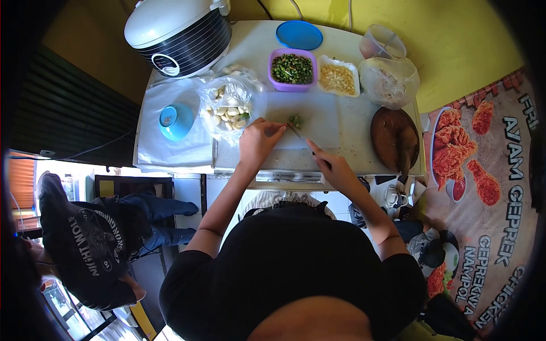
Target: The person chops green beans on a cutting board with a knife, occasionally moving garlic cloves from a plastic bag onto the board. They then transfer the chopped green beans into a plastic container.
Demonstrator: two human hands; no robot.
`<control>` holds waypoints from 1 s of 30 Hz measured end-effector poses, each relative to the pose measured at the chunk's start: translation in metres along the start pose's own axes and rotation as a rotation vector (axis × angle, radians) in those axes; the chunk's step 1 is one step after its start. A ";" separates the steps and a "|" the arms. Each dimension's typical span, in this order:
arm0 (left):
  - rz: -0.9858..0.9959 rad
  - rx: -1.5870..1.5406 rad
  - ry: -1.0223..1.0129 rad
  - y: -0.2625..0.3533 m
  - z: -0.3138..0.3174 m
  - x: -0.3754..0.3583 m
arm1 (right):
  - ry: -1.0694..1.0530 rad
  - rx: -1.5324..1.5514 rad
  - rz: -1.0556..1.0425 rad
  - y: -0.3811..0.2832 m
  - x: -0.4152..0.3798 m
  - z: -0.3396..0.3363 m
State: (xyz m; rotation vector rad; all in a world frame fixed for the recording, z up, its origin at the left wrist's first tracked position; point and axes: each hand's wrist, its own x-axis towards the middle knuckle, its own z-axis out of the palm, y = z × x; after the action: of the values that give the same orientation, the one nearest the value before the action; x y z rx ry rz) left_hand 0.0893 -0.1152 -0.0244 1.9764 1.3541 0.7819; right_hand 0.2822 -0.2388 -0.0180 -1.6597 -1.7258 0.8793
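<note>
My right hand (333, 169) is closed round the dark handle of a knife (296, 132), whose blade slants up and left over a pale cutting board (324, 122). Close to the blade's tip, my left hand (260, 142) has its fingers pinched together; whatever they hold is too small to make out. A small heap of cut green pieces (296, 120) lies on the board just beyond the blade. Left of that hand sits a clear plastic bag of whitish cloves (228, 116). Behind the board stand a purple tub of chopped greens (292, 70) and a white tray of pale chopped bits (338, 77).
A rice cooker (179, 40) stands back left, near an upturned blue bowl (176, 121). A blue lid (299, 35), a clear container (383, 42) and a filled plastic bag (389, 82) are at the back. On the right rests a stone mortar (392, 139). Another person (96, 238) is at left.
</note>
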 end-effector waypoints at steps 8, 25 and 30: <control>0.009 -0.004 0.022 0.000 0.003 0.000 | -0.008 0.146 0.051 -0.018 0.010 -0.004; 0.017 0.034 0.055 -0.003 0.005 -0.004 | -0.033 -0.061 -0.004 -0.012 0.011 0.005; 0.021 0.021 0.057 -0.002 0.004 -0.005 | -0.042 -0.109 0.014 -0.015 0.019 0.010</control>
State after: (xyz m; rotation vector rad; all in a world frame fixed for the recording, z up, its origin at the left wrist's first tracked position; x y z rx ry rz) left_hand 0.0900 -0.1200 -0.0293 2.0010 1.3814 0.8425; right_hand 0.2638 -0.2210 -0.0134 -1.7375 -1.8214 0.8449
